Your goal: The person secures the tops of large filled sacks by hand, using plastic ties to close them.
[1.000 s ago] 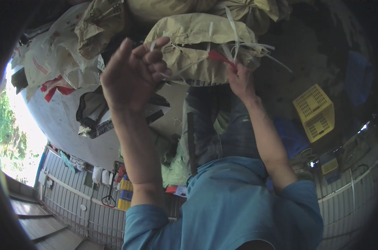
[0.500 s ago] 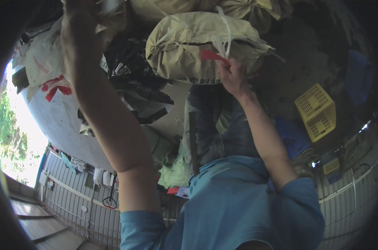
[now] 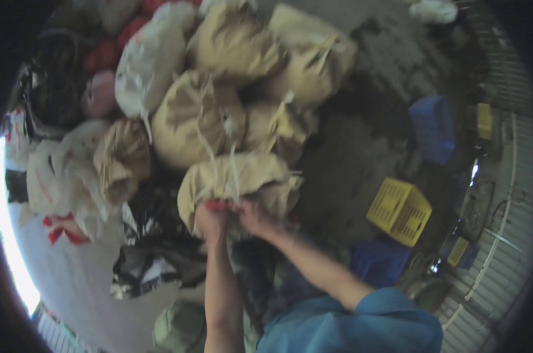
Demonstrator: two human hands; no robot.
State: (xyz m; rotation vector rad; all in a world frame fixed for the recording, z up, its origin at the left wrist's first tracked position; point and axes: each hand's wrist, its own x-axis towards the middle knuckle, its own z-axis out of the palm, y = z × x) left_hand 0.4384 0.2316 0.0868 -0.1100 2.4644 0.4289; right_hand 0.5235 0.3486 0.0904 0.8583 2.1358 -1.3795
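Observation:
A tan paper sack (image 3: 243, 175) with a gathered top lies in front of me. Both my hands meet over its near side. A red strip (image 3: 220, 205) runs between them, with a white string (image 3: 236, 176) rising beside it. My left hand (image 3: 210, 220) is closed on the strip's left end. My right hand (image 3: 255, 217), also closed, grips it on the right. Motion blur and the hands themselves hide the finger details.
More tan sacks (image 3: 199, 123) and a white sack (image 3: 152, 65) pile up beyond. Black plastic bags (image 3: 160, 265) lie at left, near a clear plastic bag (image 3: 60, 182). Right of me stand a yellow crate (image 3: 399, 210), a blue crate (image 3: 432, 129) and another blue container (image 3: 378, 262).
My left hand has come from the upper left down to the red strip beside my right hand. The view has tilted up, showing more of the sack pile.

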